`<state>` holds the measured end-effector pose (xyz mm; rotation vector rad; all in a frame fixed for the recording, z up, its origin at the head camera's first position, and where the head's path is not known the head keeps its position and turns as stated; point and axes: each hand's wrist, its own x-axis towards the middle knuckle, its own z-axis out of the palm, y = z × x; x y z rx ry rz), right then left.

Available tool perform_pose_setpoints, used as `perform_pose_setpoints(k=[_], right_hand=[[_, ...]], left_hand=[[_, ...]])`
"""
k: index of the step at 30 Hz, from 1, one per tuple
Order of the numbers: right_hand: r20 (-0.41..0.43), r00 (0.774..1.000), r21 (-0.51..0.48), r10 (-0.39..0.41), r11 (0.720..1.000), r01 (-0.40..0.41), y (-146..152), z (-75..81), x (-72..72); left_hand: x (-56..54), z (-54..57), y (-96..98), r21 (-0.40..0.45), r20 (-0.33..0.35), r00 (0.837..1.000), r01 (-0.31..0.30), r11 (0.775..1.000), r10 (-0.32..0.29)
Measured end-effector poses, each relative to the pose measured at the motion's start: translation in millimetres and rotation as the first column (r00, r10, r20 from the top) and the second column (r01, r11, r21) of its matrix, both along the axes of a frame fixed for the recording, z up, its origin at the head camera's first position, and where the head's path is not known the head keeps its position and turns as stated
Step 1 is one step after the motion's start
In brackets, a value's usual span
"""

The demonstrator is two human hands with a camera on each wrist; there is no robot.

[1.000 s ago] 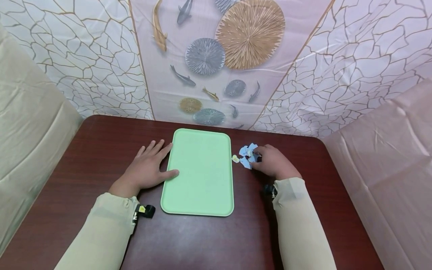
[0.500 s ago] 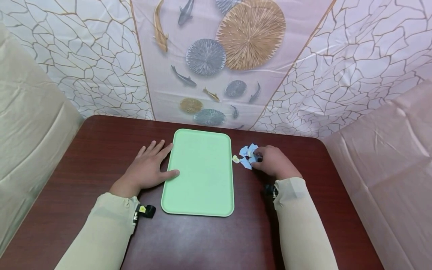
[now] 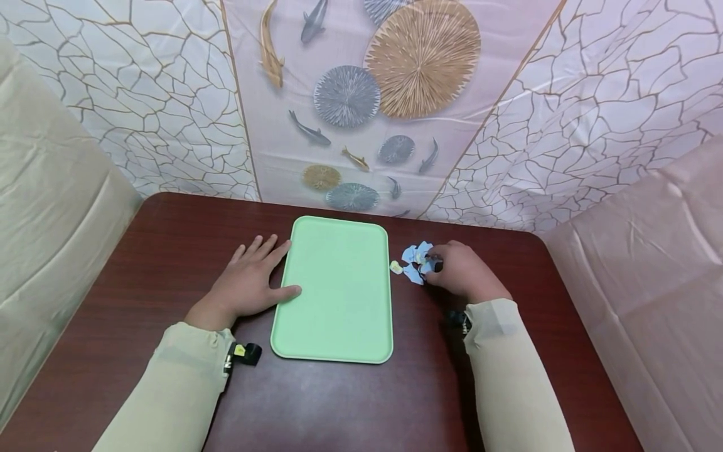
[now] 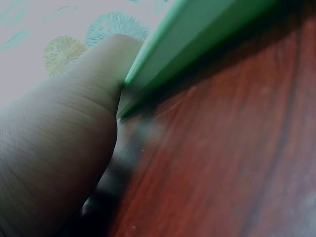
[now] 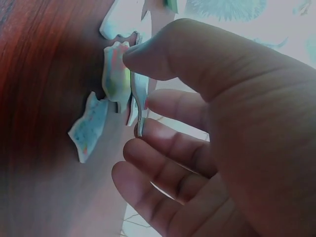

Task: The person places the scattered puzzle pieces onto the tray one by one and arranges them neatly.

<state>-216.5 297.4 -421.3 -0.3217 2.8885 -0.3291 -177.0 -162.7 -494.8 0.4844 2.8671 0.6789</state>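
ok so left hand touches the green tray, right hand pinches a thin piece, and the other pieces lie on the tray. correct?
No: the other pieces lie on the dark table, to the right of the green tray; the head view shows it. The left hand does touch the tray, and the right hand does pinch a thin piece.

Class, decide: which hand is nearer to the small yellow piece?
Right: the right hand is close, right of the yellow piece; the left hand is farther left, across the green tray.
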Motion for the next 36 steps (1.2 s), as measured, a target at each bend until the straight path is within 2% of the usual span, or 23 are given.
perform_pose_setpoints(k=[6, 12, 18, 23, 33, 36], right_hand=[[-0.036, 0.999, -0.016, 0.02, 1.0, -0.02, -5, 6.0, -0.3], [-0.08, 0.993, -0.051, 0.09, 0.994, -0.094, -20, 16.3, -0.2], [-0.086, 0.982, -0.068, 0.166, 0.983, -0.172, -37, 20.0, -5.2], [-0.075, 0.978, -0.085, 0.194, 0.976, -0.2, -48, 22.9, -7.2], [-0.082, 0.943, -0.047, 0.322, 0.944, -0.327, -86, 24.6, -13.6], [-0.077, 0.938, -0.059, 0.339, 0.937, -0.344, -96, 25.6, -15.5]], left_hand=[[0.7, 1.6, -0.3, 0.001, 0.004, 1.0, -0.001, 1.0, 0.001], [1.1, 2.9, -0.5, 0.001, 0.003, 1.0, -0.001, 1.0, 0.001], [1.2, 2.4, -0.3, 0.005, 0.005, 1.0, -0.002, 1.0, 0.002], [0.6, 2.3, 0.3, 0.007, 0.007, 1.0, 0.002, 1.0, -0.002], [0.8, 2.8, 1.1, 0.002, -0.002, 1.0, -0.002, 1.0, 0.002], [0.6, 2.8, 1.1, 0.001, -0.006, 1.0, 0.001, 1.0, -0.001]])
